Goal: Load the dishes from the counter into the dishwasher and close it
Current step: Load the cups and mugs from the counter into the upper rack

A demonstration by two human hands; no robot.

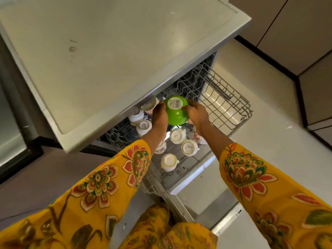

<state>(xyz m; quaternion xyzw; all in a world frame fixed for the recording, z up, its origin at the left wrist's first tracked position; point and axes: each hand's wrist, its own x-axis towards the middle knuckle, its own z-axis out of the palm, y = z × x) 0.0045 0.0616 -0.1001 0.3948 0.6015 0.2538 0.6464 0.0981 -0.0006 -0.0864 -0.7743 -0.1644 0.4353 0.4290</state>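
Observation:
A green bowl (175,112) is upside down, its label facing up, over the pulled-out upper rack (222,97) of the open dishwasher. My left hand (159,117) grips its left side and my right hand (197,114) grips its right side. Several white cups (177,136) stand upside down in the rack around and below the bowl. The dishwasher door (195,191) lies open below the rack. The counter top (100,56) above the machine shows no dishes.
The right part of the rack holds nothing. A dark appliance front (12,126) stands at the left. Cabinet doors (294,33) line the far right, with pale floor (280,133) between them and the dishwasher.

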